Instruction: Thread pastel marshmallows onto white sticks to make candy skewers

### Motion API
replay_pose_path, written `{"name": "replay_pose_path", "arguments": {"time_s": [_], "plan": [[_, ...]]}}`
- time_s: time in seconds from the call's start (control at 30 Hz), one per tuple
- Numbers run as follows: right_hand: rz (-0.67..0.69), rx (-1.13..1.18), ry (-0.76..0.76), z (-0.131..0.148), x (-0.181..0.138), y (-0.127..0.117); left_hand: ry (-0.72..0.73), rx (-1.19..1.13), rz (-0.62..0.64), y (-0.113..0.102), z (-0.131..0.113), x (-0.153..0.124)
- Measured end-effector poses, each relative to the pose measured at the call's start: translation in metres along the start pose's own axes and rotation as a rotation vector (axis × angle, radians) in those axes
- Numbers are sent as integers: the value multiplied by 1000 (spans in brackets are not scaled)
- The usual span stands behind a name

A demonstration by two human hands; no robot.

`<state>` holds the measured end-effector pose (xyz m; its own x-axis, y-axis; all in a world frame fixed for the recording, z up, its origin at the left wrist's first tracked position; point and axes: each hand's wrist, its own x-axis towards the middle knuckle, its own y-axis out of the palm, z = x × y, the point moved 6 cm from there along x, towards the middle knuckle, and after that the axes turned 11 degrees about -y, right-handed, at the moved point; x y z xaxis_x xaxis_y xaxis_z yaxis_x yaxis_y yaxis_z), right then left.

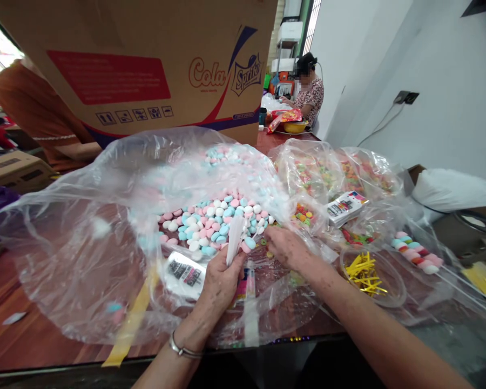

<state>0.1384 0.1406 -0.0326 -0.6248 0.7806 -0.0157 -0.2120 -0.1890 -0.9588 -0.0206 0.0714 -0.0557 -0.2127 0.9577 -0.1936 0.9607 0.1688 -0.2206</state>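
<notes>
My left hand [222, 275] is closed around a slim white bundle [235, 237], which looks like thin sticks pointing up. My right hand [285, 246] reaches in from the right with fingers bent together at small ring candies [270, 254]; whatever is between the fingertips is hidden. Just beyond both hands, pink, blue and white marshmallows [210, 221] lie heaped in a large clear plastic bag [81, 227] spread over the table. Printed white packets [184, 275] rest left of my left hand.
On the right are a clear tub [397, 286] with yellow twist ties [364, 273], a marshmallow skewer [417, 251], bagged gummies [311, 167] and more packets [346, 208]. A big cardboard box [146, 70] stands behind. One person [310, 97] sits at the back; another stands at left.
</notes>
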Motion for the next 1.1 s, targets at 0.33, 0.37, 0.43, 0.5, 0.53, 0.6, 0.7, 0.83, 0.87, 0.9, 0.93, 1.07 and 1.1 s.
{"name": "replay_pose_path", "arguments": {"time_s": [0.33,0.37,0.43,0.5,0.53,0.6,0.7,0.83,0.87,0.9,0.93,1.07,1.1], "plan": [[39,191,-110,-2,-4,2,-26,-22,5,1,-4,-3],[44,193,-111,-2,-4,4,-29,-17,6,1,-4,-3],[52,201,-113,-1,-3,7,-29,0,7,1,-4,-3],[46,217,-106,-1,-4,8,-29,7,5,1,-3,-3],[33,231,-98,-1,-5,9,-29,5,8,1,-3,-2],[-19,274,-74,0,-9,10,-22,-3,13,1,-3,-2],[-155,381,-14,-2,-15,10,-14,5,8,1,-7,-3],[-374,624,77,-14,-18,8,-13,16,41,2,-10,-5],[-418,701,82,-16,-17,7,-8,17,55,3,-10,-5],[-455,778,79,-18,-16,6,0,18,64,3,-10,-5],[-488,850,73,-19,-15,5,10,20,71,3,-11,-5],[-584,1044,57,-18,-14,3,11,12,71,4,-9,-4],[-596,1073,53,-17,-14,3,-3,7,73,4,-8,-4]]}}
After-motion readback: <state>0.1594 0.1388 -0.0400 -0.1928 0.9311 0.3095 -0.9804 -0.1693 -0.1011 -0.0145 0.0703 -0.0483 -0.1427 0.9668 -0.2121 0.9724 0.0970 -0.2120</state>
